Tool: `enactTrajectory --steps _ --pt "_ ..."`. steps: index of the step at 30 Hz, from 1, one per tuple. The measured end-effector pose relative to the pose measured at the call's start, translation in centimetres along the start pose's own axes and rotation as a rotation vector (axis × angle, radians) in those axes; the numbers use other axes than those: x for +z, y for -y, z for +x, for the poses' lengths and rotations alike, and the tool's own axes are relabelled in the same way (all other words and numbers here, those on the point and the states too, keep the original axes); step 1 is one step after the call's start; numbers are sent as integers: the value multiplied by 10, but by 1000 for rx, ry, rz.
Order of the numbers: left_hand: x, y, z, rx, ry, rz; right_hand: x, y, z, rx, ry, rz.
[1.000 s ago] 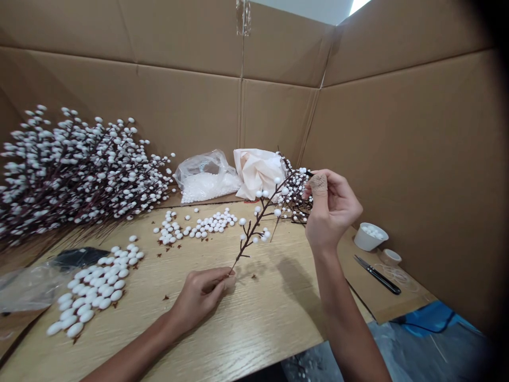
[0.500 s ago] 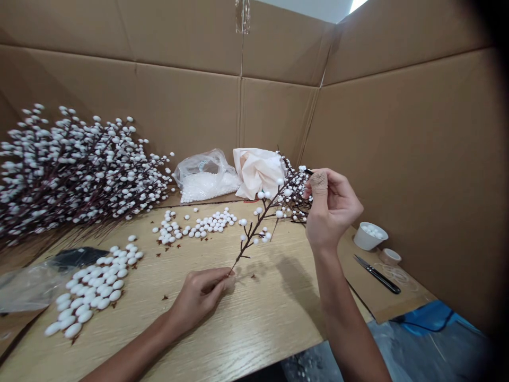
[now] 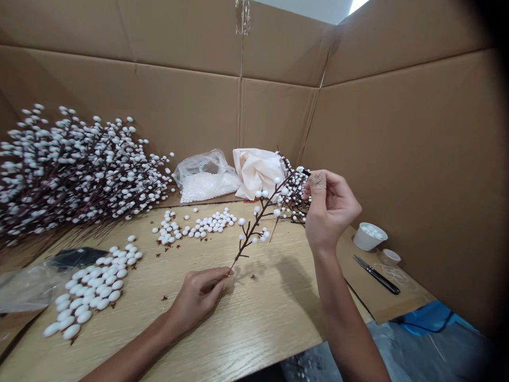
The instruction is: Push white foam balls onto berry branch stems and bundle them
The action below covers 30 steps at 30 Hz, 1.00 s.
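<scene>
The pale wood-grain surface point(image 3: 262, 323) carries a heap of white-budded branches point(image 3: 71, 170) at left, two scatters of loose white beads point(image 3: 93, 289) point(image 3: 199, 225), a clear bead bag point(image 3: 204, 178), a crumpled pale bag point(image 3: 256, 172), a white cup point(image 3: 368, 237), a black-handled tool point(image 3: 376, 274), and the resting left hand point(image 3: 199, 297).

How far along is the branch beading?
Done: a big pile of beaded branches at left. In hand: one branch, left hand pinching its stem, right hand at its tip; only some twigs carry beads. Left: loose beads across the table, a bag of beads, and more branches behind the right hand.
</scene>
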<state>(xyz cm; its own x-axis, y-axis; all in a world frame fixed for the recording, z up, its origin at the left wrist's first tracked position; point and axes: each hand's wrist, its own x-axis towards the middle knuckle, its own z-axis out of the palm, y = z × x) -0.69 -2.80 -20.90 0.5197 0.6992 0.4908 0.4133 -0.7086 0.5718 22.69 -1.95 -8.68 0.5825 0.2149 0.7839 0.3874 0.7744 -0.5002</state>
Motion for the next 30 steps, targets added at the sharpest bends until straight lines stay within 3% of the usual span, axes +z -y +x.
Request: enactTrajectory --steps 30 --pt "0 2 -3 -32 37 7 -2 1 1 38 15 -44"
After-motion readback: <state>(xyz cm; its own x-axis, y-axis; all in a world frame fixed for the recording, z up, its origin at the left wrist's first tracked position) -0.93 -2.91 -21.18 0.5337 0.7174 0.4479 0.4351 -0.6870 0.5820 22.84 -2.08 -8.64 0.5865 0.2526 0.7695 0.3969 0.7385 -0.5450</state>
